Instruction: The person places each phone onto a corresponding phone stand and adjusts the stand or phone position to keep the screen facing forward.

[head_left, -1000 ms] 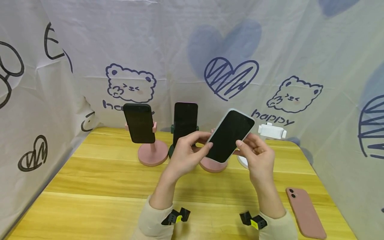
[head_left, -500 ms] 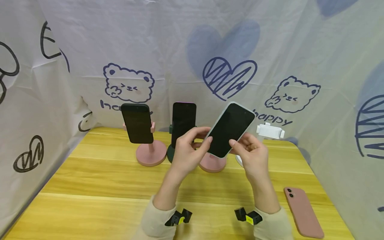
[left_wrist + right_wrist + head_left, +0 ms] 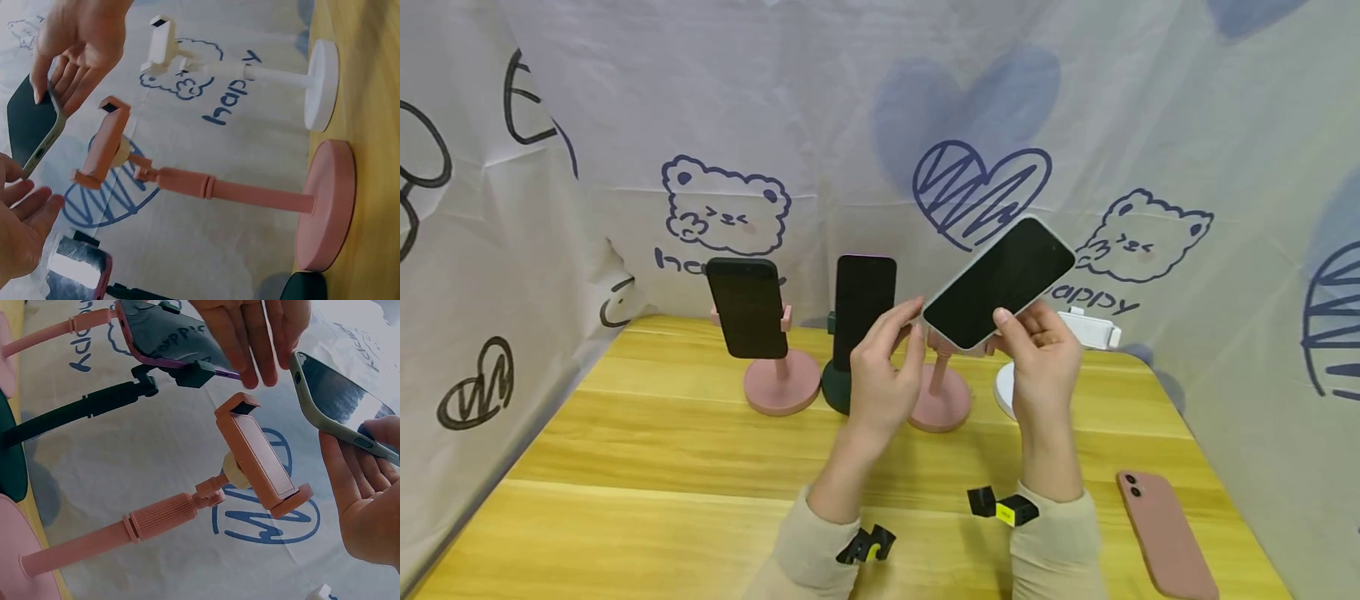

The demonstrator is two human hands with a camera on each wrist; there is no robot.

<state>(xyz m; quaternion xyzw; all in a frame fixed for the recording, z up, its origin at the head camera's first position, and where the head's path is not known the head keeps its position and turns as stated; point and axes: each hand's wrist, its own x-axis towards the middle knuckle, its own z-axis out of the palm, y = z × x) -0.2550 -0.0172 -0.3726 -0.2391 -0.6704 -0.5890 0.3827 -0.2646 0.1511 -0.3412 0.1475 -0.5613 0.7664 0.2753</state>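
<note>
My right hand (image 3: 1041, 358) pinches a smartphone (image 3: 1000, 283) in a pale case, thumb on its dark screen and fingers behind. The phone is raised and tilted, its upper end to the right. My left hand (image 3: 883, 375) is at the phone's lower left corner with fingers extended; in the right wrist view a fingertip of it meets that corner. Just behind and below the phone is a pink phone stand (image 3: 940, 404), its holder (image 3: 262, 456) bare between the end grips. In the head view the phone covers most of this holder.
Left of it, a green stand (image 3: 837, 387) and another pink stand (image 3: 782, 387) each carry a dark-screened phone. A white stand (image 3: 322, 84) with a bare holder is at the right. A pink phone (image 3: 1168, 533) lies face down on the wooden table (image 3: 647, 500), near the right edge.
The phone has risen and moved right, turning closer to horizontal. My left hand has loosened from its side, its fingers now extended, while my right hand keeps hold.
</note>
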